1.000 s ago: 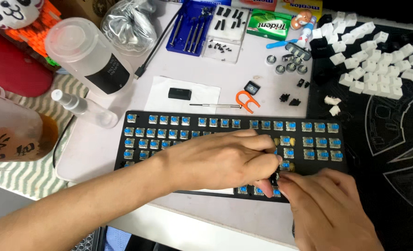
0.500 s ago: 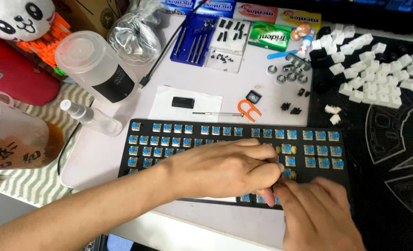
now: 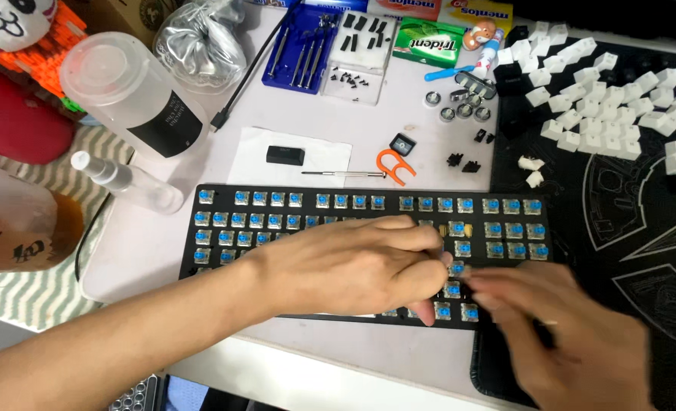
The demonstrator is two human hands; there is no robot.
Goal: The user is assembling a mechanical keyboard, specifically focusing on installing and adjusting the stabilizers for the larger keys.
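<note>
Near the tabletop's front edge, the left hand (image 3: 353, 266) lies flat on the black bare keyboard with blue switches (image 3: 277, 221), a stiff, light thing (best held by its edges), while the blurred right hand's (image 3: 574, 335) grip cannot be told.

one keyboard (image 3: 277, 221); two hands (image 3: 353, 266); one bottle (image 3: 136, 95)

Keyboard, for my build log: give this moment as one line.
left hand: resting on keyboard, keycaps off | right hand: blurred, at lower right switches | white keycaps: piled on black mat
</note>
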